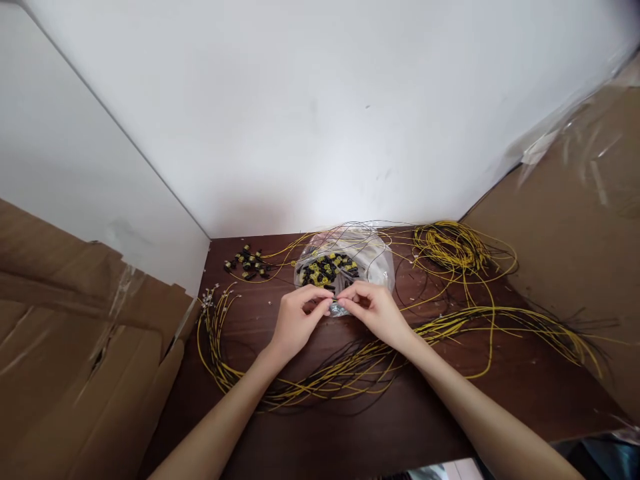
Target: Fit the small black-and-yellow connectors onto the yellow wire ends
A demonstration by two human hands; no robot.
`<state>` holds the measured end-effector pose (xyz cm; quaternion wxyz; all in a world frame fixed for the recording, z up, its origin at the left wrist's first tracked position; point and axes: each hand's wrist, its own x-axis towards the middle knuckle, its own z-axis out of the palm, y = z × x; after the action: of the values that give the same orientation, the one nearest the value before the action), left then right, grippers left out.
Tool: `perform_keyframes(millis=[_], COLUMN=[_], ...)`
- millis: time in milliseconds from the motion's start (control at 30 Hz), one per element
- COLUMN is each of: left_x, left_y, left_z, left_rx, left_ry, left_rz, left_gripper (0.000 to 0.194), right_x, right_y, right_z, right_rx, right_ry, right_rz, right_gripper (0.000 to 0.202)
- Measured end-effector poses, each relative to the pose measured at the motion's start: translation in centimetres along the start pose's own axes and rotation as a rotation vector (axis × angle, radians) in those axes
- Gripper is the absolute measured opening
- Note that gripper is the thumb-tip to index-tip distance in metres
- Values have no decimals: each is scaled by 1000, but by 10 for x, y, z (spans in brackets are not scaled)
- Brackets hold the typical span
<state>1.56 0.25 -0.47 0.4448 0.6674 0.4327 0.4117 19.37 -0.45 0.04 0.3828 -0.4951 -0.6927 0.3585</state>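
both arms (237,404) fwd, l hand (296,321) & r hand (376,313) close tog., each grip pinching dark bit (335,299)

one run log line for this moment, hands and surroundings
left hand: pinching tiny item, identity unclear | right hand: pinching same item | beyond: plastic bag, yellow-and-black parts | wire bundle across brown table

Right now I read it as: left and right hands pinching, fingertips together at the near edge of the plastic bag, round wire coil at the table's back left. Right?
One miss: the round wire coil is at the table's back right, per the head view. Left hand, right hand and plastic bag are as you say.
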Motion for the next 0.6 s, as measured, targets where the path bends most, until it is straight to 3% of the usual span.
perform_keyframes(millis=[267,600], left_x=[2,0], left_y=[0,-5], left_z=[-3,-3], left_rx=[229,230], left_ry=[-20,17], left_rz=[154,197], left_gripper=[13,10], right_x=[-6,-7], right_y=[-2,-1], right_z=[3,7], right_rx=[-45,3], right_ry=[34,56], right_rz=[-12,49], right_gripper=[14,13])
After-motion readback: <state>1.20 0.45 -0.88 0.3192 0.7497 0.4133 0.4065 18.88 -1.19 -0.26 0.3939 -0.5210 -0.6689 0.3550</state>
